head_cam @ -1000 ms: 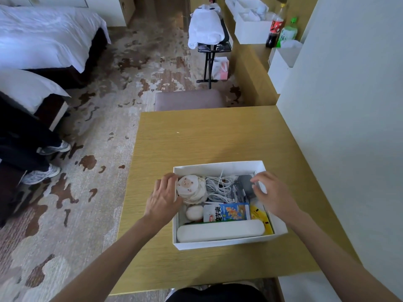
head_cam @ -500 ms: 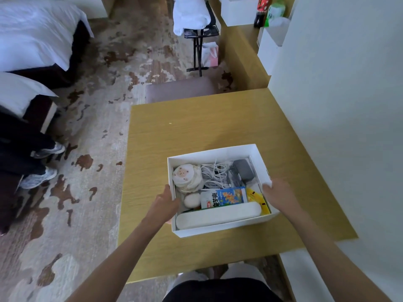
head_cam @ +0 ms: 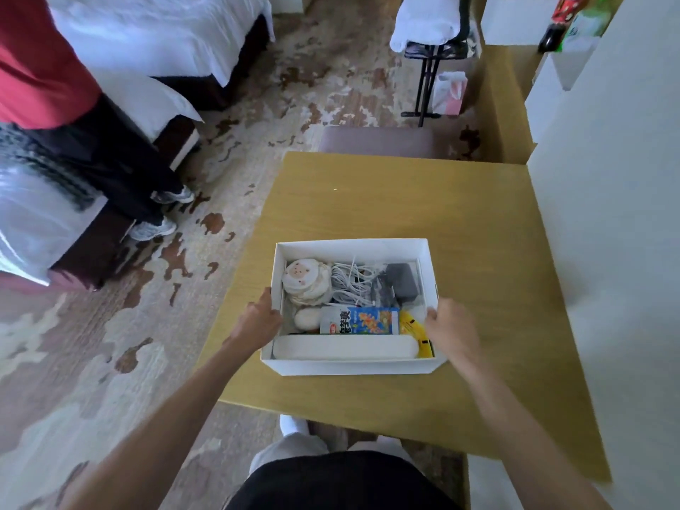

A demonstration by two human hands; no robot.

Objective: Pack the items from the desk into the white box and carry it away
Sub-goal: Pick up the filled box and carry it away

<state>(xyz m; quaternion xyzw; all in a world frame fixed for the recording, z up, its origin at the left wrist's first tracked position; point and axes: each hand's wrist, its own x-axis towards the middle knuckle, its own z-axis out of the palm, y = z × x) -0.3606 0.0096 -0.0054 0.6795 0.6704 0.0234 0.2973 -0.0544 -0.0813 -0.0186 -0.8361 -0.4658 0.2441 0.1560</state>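
Note:
The white box (head_cam: 349, 365) is above the wooden desk (head_cam: 404, 200), near its front edge. My left hand (head_cam: 259, 321) grips the box's left wall, thumb over the rim. My right hand (head_cam: 451, 330) grips the right wall the same way. Inside lie a round cream pouch with a sheep face (head_cam: 306, 281), a bundle of white cable (head_cam: 351, 285), a dark grey adapter (head_cam: 403, 281), a blue and orange packet (head_cam: 362, 321), a yellow item (head_cam: 414, 325) and a long white case (head_cam: 346, 347).
A padded stool (head_cam: 382, 141) stands at the desk's far side. A white wall (head_cam: 618, 178) borders the desk on the right. A person in a red top (head_cam: 40, 68) sits on the bed (head_cam: 154, 35) at the left. Patterned carpet (head_cam: 110, 325) lies left of the desk.
My hands have left the box's contents and slid back along its side walls to grip them. The view has risen and pulled back; the box sits closer to the desk's front edge.

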